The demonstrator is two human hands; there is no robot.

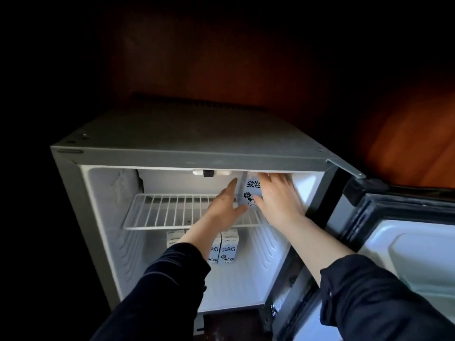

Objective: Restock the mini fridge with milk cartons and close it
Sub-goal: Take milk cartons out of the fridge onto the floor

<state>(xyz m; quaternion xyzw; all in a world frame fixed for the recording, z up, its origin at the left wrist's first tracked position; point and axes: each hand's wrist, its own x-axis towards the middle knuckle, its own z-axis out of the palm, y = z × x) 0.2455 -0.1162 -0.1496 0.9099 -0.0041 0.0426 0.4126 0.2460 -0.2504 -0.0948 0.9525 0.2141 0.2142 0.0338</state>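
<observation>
I have my left hand [225, 205] and right hand [277, 195], fingers straight, pressing an upright carton [249, 193] between them at the right end of the wire shelf [172, 212] in the fridge [197, 143], more cartons [227, 249] standing below, door [406, 242] open at right.

Both arms stretched forward, hands set palm to palm around one milk carton [248, 193].
Left hand [225, 205] on the carton's left side, fingers straight and together, pointing up and away, thumb low at the front. Right hand [277, 193] flat on the right side, fingers straight, slightly spread, thumb on the front face. Wrists and lower forearms bare; dark left sleeve [157, 291] and dark right sleeve [369, 303] pushed up.
</observation>
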